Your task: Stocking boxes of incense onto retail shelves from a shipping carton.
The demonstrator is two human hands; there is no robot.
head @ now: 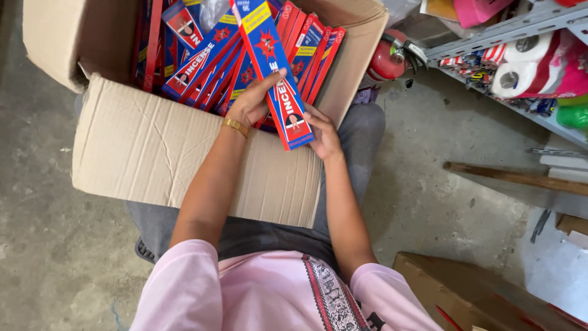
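Observation:
A long, flat red and blue incense packet [274, 67] is held slanted over an open cardboard box [153, 147]. My left hand [254, 101], with a gold bracelet at the wrist, grips its left edge near the middle. My right hand [323, 133] holds its lower end from the right. Several more packets of the same kind [208, 61] stand packed inside the box behind it. The box rests against my lap, its front flap folded toward me.
A red fire extinguisher [392, 58] lies right of the box. A metal shelf [520, 27] at upper right carries toilet rolls [520, 67] and coloured goods. A wooden stick [520, 178] and another cardboard box [465, 288] lie on the concrete floor at right.

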